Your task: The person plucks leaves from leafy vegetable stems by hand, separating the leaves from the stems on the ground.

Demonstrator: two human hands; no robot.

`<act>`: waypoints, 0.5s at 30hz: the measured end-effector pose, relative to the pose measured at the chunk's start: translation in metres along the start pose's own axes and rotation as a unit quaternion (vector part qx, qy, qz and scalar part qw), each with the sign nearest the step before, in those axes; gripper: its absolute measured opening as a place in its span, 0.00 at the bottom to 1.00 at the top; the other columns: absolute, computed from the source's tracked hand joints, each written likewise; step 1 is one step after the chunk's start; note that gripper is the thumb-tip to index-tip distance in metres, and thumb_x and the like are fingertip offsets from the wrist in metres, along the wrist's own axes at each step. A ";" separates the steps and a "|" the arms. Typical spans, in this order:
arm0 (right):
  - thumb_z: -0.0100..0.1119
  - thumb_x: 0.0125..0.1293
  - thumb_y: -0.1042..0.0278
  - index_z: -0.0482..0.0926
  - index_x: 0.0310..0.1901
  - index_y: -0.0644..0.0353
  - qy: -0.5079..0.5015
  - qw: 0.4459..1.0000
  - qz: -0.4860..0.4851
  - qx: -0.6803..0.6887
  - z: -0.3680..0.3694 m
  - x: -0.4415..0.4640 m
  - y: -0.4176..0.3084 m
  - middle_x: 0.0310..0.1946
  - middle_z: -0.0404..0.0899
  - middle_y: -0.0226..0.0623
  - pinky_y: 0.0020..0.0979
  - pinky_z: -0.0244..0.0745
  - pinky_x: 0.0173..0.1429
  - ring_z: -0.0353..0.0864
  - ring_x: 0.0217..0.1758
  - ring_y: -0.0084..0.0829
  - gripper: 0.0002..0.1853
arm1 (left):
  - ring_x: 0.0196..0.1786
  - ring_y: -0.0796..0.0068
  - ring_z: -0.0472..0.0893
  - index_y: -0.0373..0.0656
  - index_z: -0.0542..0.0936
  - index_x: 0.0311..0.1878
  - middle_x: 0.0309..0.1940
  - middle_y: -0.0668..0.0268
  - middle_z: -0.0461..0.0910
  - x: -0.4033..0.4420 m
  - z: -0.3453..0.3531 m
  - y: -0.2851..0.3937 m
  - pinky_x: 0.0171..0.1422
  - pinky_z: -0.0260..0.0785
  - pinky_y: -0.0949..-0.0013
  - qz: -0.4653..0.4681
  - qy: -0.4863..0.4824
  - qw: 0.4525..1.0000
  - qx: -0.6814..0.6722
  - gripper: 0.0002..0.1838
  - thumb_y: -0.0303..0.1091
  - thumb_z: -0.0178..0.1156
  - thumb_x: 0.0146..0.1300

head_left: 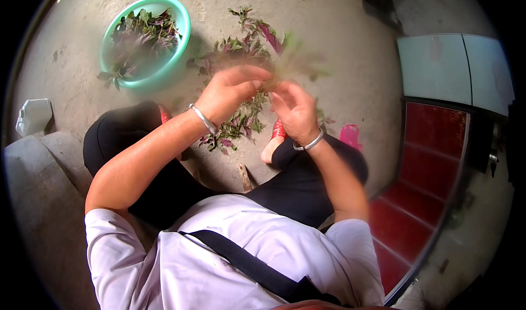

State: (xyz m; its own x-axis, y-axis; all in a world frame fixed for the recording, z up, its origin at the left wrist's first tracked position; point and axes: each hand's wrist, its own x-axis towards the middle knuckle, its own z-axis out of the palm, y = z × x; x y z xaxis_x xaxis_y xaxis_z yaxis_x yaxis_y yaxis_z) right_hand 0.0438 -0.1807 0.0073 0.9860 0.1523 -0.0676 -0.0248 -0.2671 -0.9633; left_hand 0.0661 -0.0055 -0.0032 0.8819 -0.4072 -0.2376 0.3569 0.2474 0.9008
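Observation:
My left hand (227, 93) and my right hand (296, 110) meet above the floor, fingertips almost touching. Both are closed in a pinch around a leafy green stem (301, 60), its leaves smeared by motion as they stick out up and to the right. The exact grip at the fingertips is blurred. Under and beyond my hands lies a loose pile of purple-green leafy greens (238, 126) on the concrete, between my feet. At the upper left, a turquoise basin (186, 27) holds more of the same purple-green leaves, a few hanging over its near rim.
A white plastic container (34, 117) stands at the far left. Beside my right knee is a bright pink object (350, 136). Pale cabinet panels (435, 66) and dark red tiles (430, 154) border the right side. A small piece of wood (244, 177) lies between my legs.

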 end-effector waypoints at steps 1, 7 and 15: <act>0.56 0.57 0.79 0.72 0.35 0.66 0.003 1.000 0.000 -0.005 -0.001 -0.001 0.000 0.27 0.72 0.25 0.14 0.65 0.27 0.70 0.26 0.09 0.05 | 0.37 0.84 0.72 0.40 0.76 0.46 0.37 0.71 0.77 -0.001 0.000 -0.001 0.41 0.66 0.78 -0.004 0.002 1.000 -0.019 0.11 0.26 0.52 0.61; 0.59 0.51 0.79 0.74 0.36 0.62 0.046 0.948 -0.201 -0.244 -0.008 0.003 -0.003 0.29 0.76 0.39 0.28 0.72 0.29 0.78 0.28 0.35 0.09 | 0.36 0.84 0.72 0.42 0.76 0.40 0.36 0.71 0.76 0.001 -0.002 -0.001 0.42 0.66 0.77 -0.011 -0.016 0.996 -0.082 0.06 0.27 0.53 0.60; 0.60 0.49 0.79 0.75 0.36 0.61 0.047 0.887 -0.317 -0.332 -0.015 0.008 -0.008 0.32 0.78 0.40 0.33 0.74 0.32 0.79 0.30 0.40 0.11 | 0.32 0.84 0.71 0.41 0.75 0.44 0.32 0.71 0.75 -0.004 0.003 0.014 0.40 0.64 0.78 -0.046 0.020 0.994 -0.101 0.13 0.39 0.51 0.63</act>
State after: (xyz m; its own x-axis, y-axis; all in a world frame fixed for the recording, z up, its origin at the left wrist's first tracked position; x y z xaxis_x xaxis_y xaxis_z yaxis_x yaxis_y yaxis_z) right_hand 0.0540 -0.1915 0.0179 0.7779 0.4001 0.4846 0.6109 -0.6623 -0.4338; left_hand 0.0667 -0.0026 0.0114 0.8531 -0.4013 -0.3333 0.4869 0.3834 0.7848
